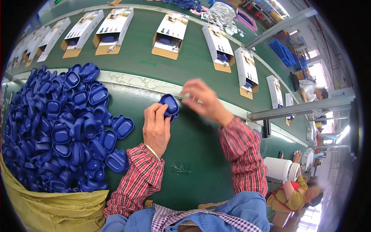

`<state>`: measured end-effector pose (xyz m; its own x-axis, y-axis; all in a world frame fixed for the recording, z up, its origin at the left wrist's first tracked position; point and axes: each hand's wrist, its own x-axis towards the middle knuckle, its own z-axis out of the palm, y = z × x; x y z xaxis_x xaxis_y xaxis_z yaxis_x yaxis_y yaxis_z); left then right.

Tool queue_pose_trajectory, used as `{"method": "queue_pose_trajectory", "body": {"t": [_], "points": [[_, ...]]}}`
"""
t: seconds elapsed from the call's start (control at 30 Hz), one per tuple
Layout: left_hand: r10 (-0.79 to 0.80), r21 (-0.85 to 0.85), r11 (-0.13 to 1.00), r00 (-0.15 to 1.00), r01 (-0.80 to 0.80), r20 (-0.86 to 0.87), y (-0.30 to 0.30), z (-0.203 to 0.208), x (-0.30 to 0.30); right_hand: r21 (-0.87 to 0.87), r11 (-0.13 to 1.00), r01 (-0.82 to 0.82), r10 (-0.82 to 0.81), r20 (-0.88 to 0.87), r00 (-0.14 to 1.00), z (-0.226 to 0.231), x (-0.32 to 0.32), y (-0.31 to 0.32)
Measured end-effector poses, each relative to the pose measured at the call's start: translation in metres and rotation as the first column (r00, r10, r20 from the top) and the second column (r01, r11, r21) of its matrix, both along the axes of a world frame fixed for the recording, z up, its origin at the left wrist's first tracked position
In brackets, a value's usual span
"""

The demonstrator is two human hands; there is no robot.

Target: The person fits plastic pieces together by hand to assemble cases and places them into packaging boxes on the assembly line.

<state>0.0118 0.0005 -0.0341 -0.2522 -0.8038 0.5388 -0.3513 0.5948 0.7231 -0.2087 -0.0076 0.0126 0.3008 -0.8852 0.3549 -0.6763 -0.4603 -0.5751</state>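
Note:
My left hand pinches a blue moulded piece with a rounded rectangular recess, just above the green worktable. To its right, my right hand is raised with bent fingers, close to the blue piece but apart from it. Motion smears those fingertips, so whether they hold anything cannot be made out. A large heap of similar blue pieces covers the left side of the table. Several of them lie loose at the heap's right edge, near my left forearm.
Beyond a pale metal rail, open-ended white boxes holding blue items stand along a green conveyor. A yellow-green sack lies below the heap. At right are a metal post, a white canister and a co-worker.

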Motion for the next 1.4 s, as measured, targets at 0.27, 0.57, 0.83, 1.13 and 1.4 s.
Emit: {"method": "queue_pose_trajectory", "body": {"t": [0.27, 0.57, 0.83, 1.13, 1.4], "points": [[-0.082, 0.000, 0.997, 0.996, 0.082, -0.021, 0.002, -0.002, -0.009, -0.140, 0.986, -0.091, 0.041, -0.322, 0.946, 0.005, 0.038, 0.038], [-0.034, -0.030, 0.999, 0.999, 0.034, 0.023, 0.004, 0.003, -0.005, -0.193, 0.963, 0.186, -0.229, -0.226, 0.947, 0.009, 0.000, -0.038], [-0.055, -0.010, 0.998, 0.998, 0.055, 0.013, 0.004, 0.001, -0.009, -0.158, 0.859, 0.486, -0.510, -0.184, 0.841, -0.007, -0.038, -0.138], [-0.005, -0.016, 1.000, 1.000, 0.005, 0.007, -0.001, 0.000, -0.007, -0.412, 0.838, 0.357, -0.331, 0.137, 0.934, -0.037, 0.038, -0.039], [0.029, -0.102, 0.994, 0.996, -0.038, -0.090, 0.004, -0.005, -0.012, -0.240, 0.953, 0.185, -0.198, -0.031, 0.980, -0.044, 0.067, 0.050]]}}
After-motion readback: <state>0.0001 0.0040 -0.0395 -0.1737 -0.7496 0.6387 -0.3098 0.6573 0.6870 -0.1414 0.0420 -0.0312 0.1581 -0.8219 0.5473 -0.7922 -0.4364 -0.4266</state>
